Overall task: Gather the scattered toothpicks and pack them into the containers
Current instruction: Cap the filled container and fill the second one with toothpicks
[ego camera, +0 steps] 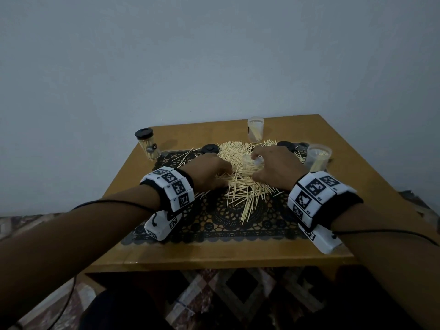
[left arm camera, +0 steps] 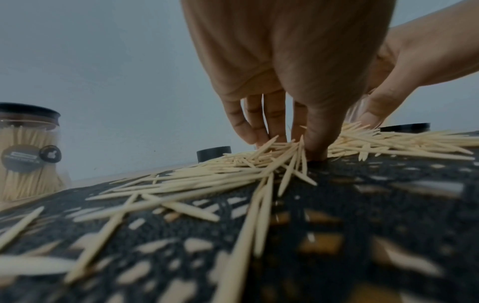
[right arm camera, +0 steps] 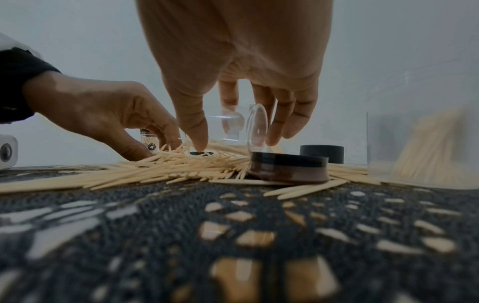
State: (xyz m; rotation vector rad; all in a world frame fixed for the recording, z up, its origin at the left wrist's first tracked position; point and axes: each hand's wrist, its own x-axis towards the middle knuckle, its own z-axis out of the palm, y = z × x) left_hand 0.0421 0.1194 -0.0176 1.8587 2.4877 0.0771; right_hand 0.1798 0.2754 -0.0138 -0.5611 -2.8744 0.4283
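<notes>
left hand (ego camera: 210, 172) pinched toothpicks (ego camera: 240, 172) at the heap's left edge on the mat (ego camera: 214, 225); right hand (ego camera: 273, 170) held a clear jar (right arm camera: 233, 127) on its side, mouth direction unclear.

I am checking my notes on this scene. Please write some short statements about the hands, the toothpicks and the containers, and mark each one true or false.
1. The container at the far left of the table has its black lid on. True.
2. All toothpicks are already packed away. False: a large pile still lies scattered on the dark lace mat.
3. The right hand holds a clear container lying on its side over the pile. True.
4. The left hand is raised high above the table. False: its fingers reach down into the toothpicks.
5. The two containers at the far right are closed with lids. False: both stand open, with toothpicks inside.
</notes>
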